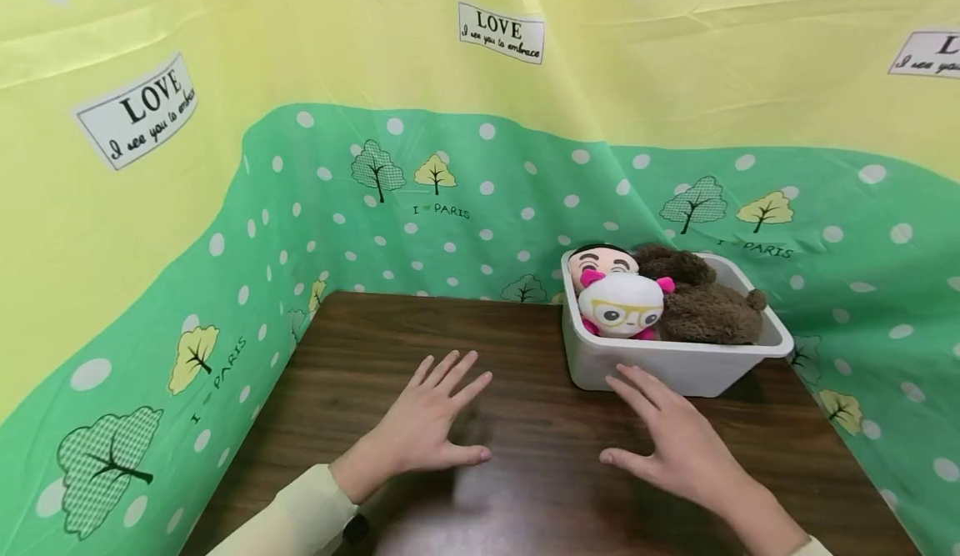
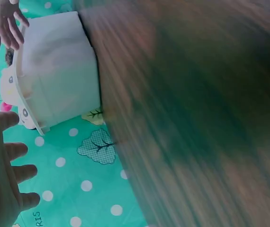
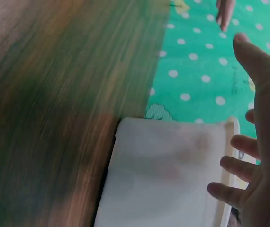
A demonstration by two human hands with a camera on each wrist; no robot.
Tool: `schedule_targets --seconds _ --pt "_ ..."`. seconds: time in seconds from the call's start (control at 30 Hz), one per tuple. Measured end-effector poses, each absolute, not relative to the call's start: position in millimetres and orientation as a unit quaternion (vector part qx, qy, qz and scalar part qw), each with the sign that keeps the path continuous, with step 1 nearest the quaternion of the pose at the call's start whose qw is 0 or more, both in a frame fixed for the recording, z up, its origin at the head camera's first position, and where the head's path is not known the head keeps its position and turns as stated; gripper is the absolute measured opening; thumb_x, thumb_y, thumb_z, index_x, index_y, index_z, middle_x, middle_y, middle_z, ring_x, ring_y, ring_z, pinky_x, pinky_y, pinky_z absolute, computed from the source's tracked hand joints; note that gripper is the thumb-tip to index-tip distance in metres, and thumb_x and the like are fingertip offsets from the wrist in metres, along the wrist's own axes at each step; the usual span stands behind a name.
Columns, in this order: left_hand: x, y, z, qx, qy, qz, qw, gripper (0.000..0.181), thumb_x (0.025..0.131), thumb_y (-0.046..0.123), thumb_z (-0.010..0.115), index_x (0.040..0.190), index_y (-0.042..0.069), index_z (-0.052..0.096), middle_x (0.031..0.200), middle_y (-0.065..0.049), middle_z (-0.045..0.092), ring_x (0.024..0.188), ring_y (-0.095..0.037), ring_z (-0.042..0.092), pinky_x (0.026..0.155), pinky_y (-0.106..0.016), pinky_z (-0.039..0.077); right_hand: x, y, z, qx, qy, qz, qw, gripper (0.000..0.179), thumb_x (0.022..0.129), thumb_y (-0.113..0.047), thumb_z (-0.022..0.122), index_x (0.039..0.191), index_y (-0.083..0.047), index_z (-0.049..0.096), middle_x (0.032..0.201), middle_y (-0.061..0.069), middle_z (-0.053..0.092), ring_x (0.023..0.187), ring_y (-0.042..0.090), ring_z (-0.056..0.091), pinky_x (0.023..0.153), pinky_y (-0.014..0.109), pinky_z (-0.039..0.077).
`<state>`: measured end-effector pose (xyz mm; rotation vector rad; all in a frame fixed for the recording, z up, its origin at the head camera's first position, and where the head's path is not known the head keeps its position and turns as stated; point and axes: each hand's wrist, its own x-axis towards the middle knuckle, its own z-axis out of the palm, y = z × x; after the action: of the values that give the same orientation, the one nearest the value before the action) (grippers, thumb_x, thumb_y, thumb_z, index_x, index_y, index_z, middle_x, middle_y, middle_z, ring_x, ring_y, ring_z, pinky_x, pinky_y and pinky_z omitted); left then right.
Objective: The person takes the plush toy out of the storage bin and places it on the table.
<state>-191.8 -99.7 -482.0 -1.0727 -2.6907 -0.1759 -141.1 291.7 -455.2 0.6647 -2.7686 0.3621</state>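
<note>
My left hand [image 1: 423, 423] hovers over the middle of the brown wooden table [image 1: 420, 331], fingers spread and holding nothing. To its right, my right hand [image 1: 678, 439] is held out in front of a white plastic bin [image 1: 637, 364], its fingers spread too and its fingertips overlapping the bin's front wall in the head view. Inside the bin lie a white plush toy [image 1: 621, 306] with yellow glasses and pink ears, a plush [image 1: 600, 260] with a drawn face and black hair, and a dark brown fluffy plush [image 1: 708, 314]. Both palms show bare in the wrist views.
A green and yellow cloth [image 1: 450, 156] with white dots, trees and printed words hangs along the back and both sides of the table. The bin stands at the back right, close to the cloth. A dark band [image 1: 356, 528] shows at my left sleeve.
</note>
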Motion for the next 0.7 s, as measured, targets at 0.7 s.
schedule_targets --seconds 0.7 --pt "-269.7 -29.2 -433.3 -0.375 -0.909 -0.121 0.134 0.078 0.092 0.071 0.057 0.153 0.023 0.048 0.153 -0.004 0.05 0.136 -0.025 0.054 0.111 -0.048 0.046 -146.4 334.3 -442.9 0.001 -0.911 0.366 0.189 0.061 0.091 -0.034 0.08 0.14 -0.008 0.054 0.126 0.02 0.069 0.09 -0.015 0.064 0.066 0.014 0.055"
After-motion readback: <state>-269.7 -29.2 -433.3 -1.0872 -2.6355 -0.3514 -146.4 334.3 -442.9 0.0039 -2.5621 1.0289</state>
